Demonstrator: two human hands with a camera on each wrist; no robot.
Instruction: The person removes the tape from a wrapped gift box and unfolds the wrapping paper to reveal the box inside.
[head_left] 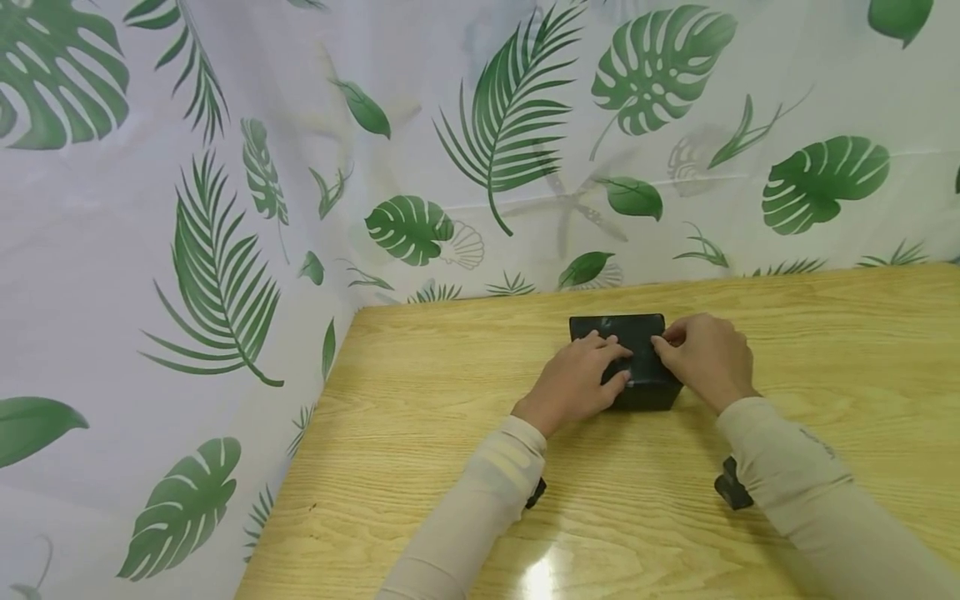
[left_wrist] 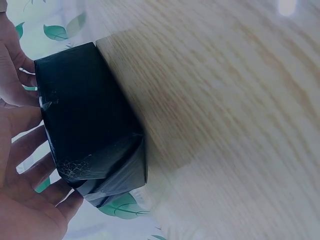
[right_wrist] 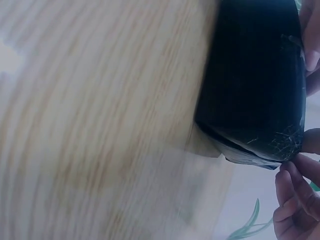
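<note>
Box [head_left: 647,367] is sitting on the table [head_left: 420,400] between the hands, long axis running left-right, long side facing the person. Left hand [head_left: 576,379] is resting on top, fingers apart; right hand [head_left: 708,358] is pinching the upper edge at the right end. Sleeve [head_left: 795,467] is showing a mark, too blurred to read. Table's back edge is running just beyond the hands, along the cloth [head_left: 517,108].

black box [left_wrist: 90,115] | left fingers [left_wrist: 37,170] at edge | wood-grain table [left_wrist: 230,110]

I can read no words or numbers here. A dark marking [head_left: 817,442] on the right sleeve [head_left: 840,517] is too blurred to make out.
</note>
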